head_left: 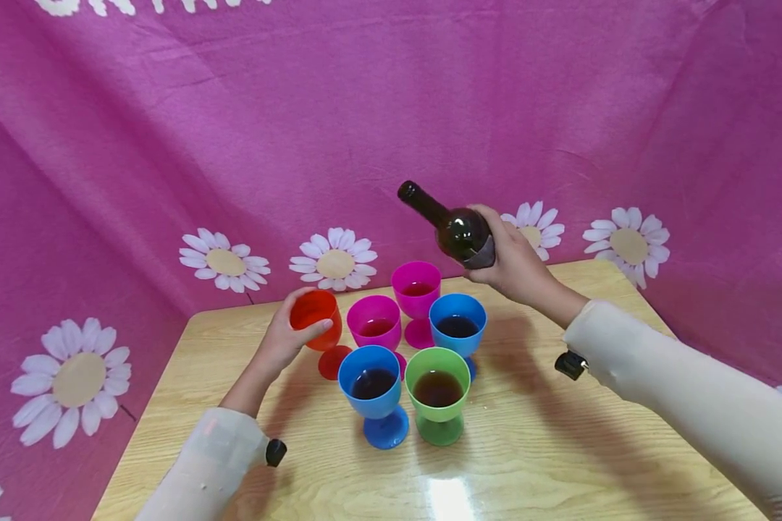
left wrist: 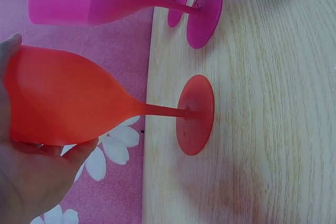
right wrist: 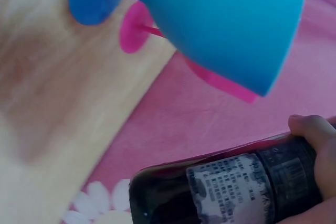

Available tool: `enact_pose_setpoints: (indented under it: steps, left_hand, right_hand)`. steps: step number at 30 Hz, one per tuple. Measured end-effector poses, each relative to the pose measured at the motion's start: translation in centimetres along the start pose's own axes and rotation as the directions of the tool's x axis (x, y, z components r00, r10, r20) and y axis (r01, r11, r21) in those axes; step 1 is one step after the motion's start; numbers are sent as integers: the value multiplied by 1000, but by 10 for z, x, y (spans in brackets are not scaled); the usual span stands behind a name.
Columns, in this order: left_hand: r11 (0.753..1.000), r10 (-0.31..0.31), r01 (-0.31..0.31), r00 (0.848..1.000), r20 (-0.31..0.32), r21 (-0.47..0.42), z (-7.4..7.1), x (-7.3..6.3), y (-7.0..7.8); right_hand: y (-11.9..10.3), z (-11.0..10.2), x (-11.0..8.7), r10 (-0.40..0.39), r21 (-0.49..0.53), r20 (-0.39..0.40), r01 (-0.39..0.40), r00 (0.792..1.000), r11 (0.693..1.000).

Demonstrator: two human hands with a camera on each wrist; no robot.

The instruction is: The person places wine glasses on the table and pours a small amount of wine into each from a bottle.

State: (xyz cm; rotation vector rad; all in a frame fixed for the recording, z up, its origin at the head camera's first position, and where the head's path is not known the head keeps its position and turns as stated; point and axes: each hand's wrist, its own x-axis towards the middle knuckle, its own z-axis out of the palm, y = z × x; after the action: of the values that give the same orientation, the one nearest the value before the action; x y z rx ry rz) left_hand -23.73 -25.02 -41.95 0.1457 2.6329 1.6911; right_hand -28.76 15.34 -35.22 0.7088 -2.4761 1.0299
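Observation:
My left hand (head_left: 282, 339) grips an orange-red goblet (head_left: 314, 312) round its bowl; in the left wrist view its round foot (left wrist: 196, 116) stands at the tabletop. Higher up on the right, my right hand (head_left: 516, 262) holds a dark green wine bottle (head_left: 461, 230) round its body. The bottle is tilted, its open neck pointing up and to the left, above the goblets. A printed label (right wrist: 231, 187) shows in the right wrist view. Closest to the left hand is a pink goblet (head_left: 374, 316) with red liquid in it.
Behind stands another pink goblet (head_left: 417, 282). A blue goblet (head_left: 458, 307), a second blue goblet (head_left: 369, 405) and a green goblet (head_left: 438, 416) hold dark liquid. The wooden table (head_left: 528, 463) meets a pink cloth backdrop (head_left: 267, 145) printed with daisies.

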Motion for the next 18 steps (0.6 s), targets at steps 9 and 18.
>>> enact_pose_setpoints:
  steps: [9, 18]
  left_hand:
    - [1000, -4, 4, 1000, 6, 4, -1, 0, 0]
    - [1000, -8, 8, 1000, 3, 7, 0, 0, 1]
  right_hand:
    - [-42, 10, 27, 58, -188, 160, -27, 985, 982]
    - [-69, 27, 42, 87, -378, 292, 31, 952, 925]
